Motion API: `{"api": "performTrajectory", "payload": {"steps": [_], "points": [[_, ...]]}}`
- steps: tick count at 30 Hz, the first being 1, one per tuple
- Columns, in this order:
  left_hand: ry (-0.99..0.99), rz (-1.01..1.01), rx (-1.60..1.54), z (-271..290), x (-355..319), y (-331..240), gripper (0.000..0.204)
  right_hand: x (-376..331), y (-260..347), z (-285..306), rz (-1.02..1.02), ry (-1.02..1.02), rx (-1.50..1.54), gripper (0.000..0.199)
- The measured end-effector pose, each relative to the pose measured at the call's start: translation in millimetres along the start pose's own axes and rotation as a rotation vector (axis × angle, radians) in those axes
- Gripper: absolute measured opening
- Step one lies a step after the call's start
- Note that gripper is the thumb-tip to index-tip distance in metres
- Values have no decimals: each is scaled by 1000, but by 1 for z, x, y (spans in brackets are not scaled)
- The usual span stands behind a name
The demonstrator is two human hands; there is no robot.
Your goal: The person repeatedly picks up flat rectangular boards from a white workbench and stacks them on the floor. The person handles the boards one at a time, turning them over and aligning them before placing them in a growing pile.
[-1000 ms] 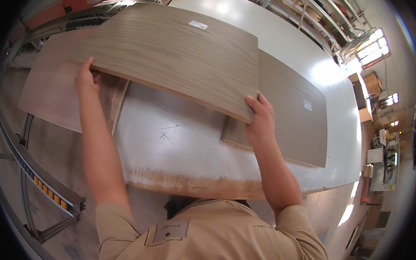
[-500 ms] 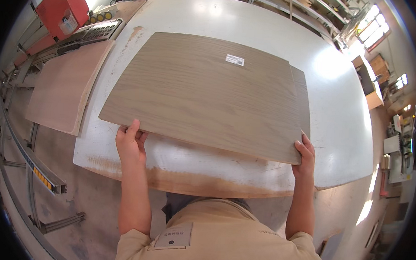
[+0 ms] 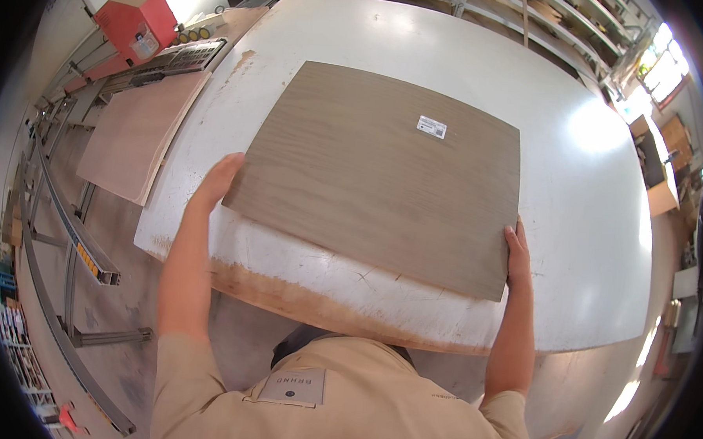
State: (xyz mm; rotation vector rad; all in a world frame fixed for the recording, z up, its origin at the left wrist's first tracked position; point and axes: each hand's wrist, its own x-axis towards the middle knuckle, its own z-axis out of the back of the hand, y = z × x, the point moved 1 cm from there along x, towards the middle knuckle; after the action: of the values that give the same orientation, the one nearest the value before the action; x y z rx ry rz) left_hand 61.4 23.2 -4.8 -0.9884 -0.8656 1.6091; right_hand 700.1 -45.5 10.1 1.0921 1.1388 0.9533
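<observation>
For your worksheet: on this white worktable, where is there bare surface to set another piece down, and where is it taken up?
The white table is bare right of the grey-brown panel and beyond its far edge. Only a thin strip shows along the worn near edge. The left hand and right hand hold the panel's near corners. A pale board fills the left stand.
</observation>
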Motion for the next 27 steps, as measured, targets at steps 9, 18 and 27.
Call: {"api": "performTrajectory", "payload": {"steps": [9, 18, 27], "points": [[184, 100, 339, -77, -23, -37, 74, -19, 4, 50, -185, -5, 38, 64], [-736, 113, -753, -20, -103, 23, 42, 295, 70, -98, 515, 150, -1173, 59], [-1185, -72, -672, -133, -82, 36, 73, 308, 63, -105, 322, 134, -1296, 76]]}}
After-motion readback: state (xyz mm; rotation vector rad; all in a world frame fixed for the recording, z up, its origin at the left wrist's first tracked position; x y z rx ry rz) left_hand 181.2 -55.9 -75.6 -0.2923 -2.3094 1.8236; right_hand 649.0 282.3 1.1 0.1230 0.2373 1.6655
